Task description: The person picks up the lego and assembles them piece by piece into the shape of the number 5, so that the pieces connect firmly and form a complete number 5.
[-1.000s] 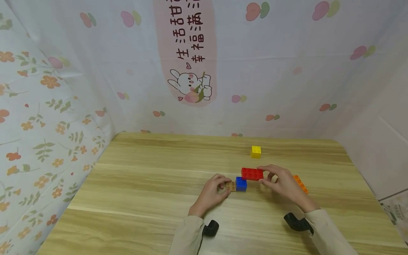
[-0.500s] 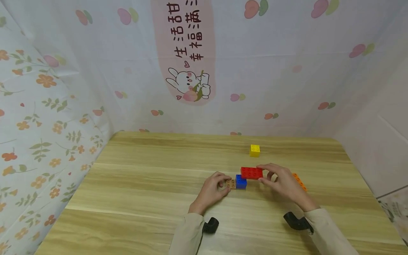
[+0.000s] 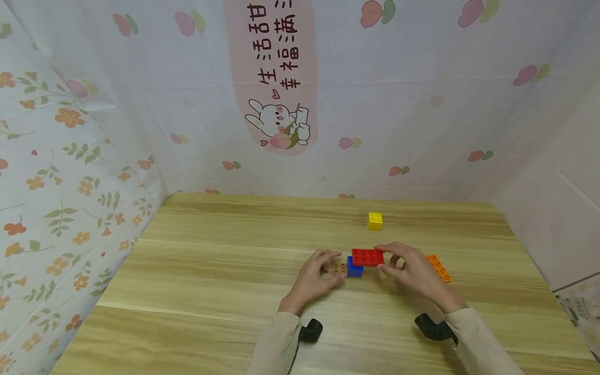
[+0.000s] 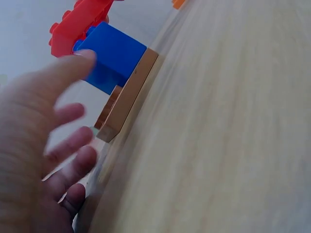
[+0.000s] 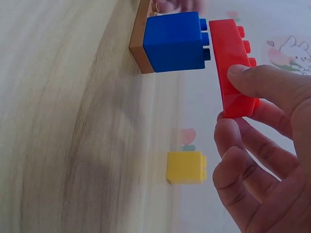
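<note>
Right wrist view shows the right hand (image 5: 274,158) pinching one end of the red brick (image 5: 226,56), its long axis reaching leftward just above the blue brick (image 5: 175,43), whose left side the loosely parted left hand (image 3: 315,278) borders.

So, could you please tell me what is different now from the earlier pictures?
The left hand has let go of the tan brick. The right hand, still holding the red brick, has brought it slightly left and lower in the head view. The blue brick, yellow brick and orange brick stayed put.
</note>
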`<state>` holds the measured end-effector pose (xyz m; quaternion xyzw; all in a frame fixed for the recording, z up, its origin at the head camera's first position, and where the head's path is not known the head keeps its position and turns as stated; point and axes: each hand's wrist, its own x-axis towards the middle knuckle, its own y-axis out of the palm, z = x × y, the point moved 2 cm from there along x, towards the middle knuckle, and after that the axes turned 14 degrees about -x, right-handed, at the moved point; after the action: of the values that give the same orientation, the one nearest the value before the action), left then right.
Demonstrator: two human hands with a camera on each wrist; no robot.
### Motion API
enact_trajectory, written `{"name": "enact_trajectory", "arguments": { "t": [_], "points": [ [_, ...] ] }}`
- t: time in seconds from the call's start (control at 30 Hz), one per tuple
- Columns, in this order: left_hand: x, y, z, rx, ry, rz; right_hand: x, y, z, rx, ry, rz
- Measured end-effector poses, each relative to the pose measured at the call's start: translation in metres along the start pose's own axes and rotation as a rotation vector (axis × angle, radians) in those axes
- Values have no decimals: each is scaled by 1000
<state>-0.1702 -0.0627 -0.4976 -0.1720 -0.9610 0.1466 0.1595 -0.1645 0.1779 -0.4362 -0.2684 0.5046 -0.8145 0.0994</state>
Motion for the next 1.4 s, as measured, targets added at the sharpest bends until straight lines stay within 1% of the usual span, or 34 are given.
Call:
{"name": "enact_trajectory", "arguments": {
  "t": [0.07, 0.17, 0.27, 0.37, 0.43, 0.53, 0.67, 0.73, 0.97, 1.07, 1.2, 1.4],
  "points": [
    [1, 1, -1, -60, 21, -33, 0, 1, 0, -3, 8, 8],
    [4, 5, -4, -143, 77, -78, -1, 3, 0, -4, 19, 18],
    [7, 10, -8, -200, 123, -87, -2, 4, -1, -2, 24, 15],
    [9, 17, -11, -219, 146, -88, -2, 4, -1, 0, 14, -1],
    [10, 19, -12, -211, 154, -98, -1, 4, -1, -1, -1, -12],
    [10, 21, -13, -189, 171, -124, 0, 3, 0, 1, -29, -24],
    [10, 21, -13, -184, 190, -144, 1, 2, 2, 1, -54, -36],
    [10, 21, -13, -192, 190, -146, 2, 2, 2, 0, -60, -39],
    [8, 22, -11, -224, 145, -149, 2, 4, 3, -2, -60, -37],
    [6, 17, -27, -259, 109, -127, 1, 4, 3, -6, -63, -44],
    [3, 12, -49, -299, 79, -100, 1, 4, 3, -2, -67, -49],
    [2, 12, -48, -313, 87, -101, 1, 4, 2, 6, -54, -38]
  ]
}}
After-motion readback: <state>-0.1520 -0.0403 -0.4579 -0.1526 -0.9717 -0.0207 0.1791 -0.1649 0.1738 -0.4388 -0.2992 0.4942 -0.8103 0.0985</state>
